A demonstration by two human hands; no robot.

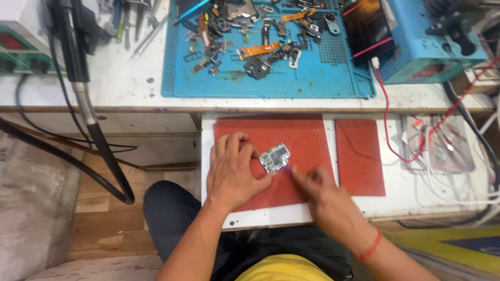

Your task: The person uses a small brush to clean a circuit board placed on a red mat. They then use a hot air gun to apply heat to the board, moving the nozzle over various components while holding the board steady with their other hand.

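Observation:
A small silvery circuit board [275, 157] lies on a red mat [302, 136] on the pull-out shelf. My left hand [233, 170] rests flat on the mat and pins the board's left edge with thumb and fingers. My right hand [319, 188] is blurred, just right of the board; its fingers are pinched on a thin purple-tipped tool [287, 168] whose tip touches the board's lower right corner.
A second red mat [359, 156] lies to the right. The blue work mat [271, 78] above carries several loose phone parts and flex cables. A blue machine [432, 41], red and white wires [388, 125], and a black hose [99, 135] surround the shelf.

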